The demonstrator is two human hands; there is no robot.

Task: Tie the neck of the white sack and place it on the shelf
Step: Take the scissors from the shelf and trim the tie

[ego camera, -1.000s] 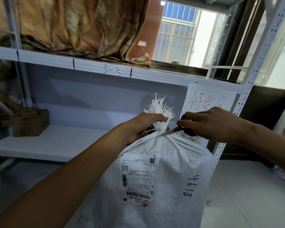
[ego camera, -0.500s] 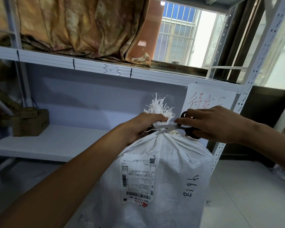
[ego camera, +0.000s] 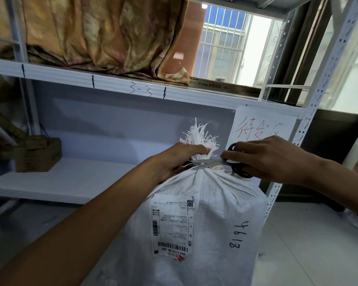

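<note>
While our left hand [ego camera: 174,159] clamps the gathered neck of the white sack [ego camera: 211,213] in a closed fist, our right hand [ego camera: 271,157] grips a pair of scissors [ego camera: 219,163] by their black handles, fingers curled around them. We hold the blades level, just open, their tips reaching across the neck right under our left fist, touching the bunched fabric. Above the fist the frayed white strands of the sack's mouth [ego camera: 196,135] fan upward. We cannot make out a cord or knot at the neck. Below our hands the sack stands upright and full in front of the white shelf [ego camera: 66,180], not on it; a shipping label [ego camera: 173,223] with barcodes sits on its front, and handwritten digits [ego camera: 239,234] run down its right side. On the shelf board, well to the left, a brown cardboard box [ego camera: 37,154] rests. The board above bears the marking 3-3 [ego camera: 141,90], with a patterned cloth [ego camera: 103,34] piled on top. A paper sign [ego camera: 265,124] with red characters hangs at the shelf's right post, just behind our right hand.
</note>
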